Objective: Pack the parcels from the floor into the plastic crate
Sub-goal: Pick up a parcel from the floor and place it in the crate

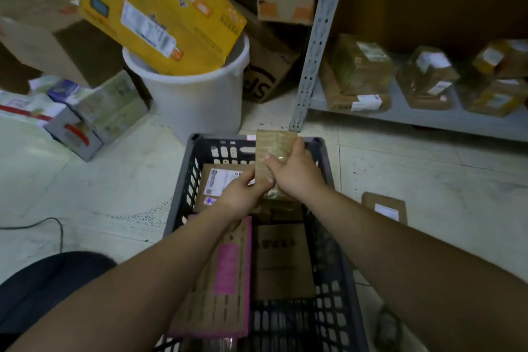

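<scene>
A dark slatted plastic crate [183, 180] stands on the floor in front of me. Both hands hold a small taped brown parcel [275, 146] upright over the crate's far end. My right hand [294, 173] grips it from the right, my left hand [243, 194] from the lower left. Inside the crate lie a labelled brown parcel [220, 180], a flat box with pink edging [225, 274] and a plain cardboard box [283, 260]. One small labelled parcel [385, 208] lies on the floor right of the crate.
A white bucket [197, 100] holding a yellow box [160, 8] stands just beyond the crate. Cartons and small boxes pile up at the left [85, 111]. A grey metal shelf [428, 120] with wrapped parcels runs along the right. A black cable [54, 226] crosses the floor at left.
</scene>
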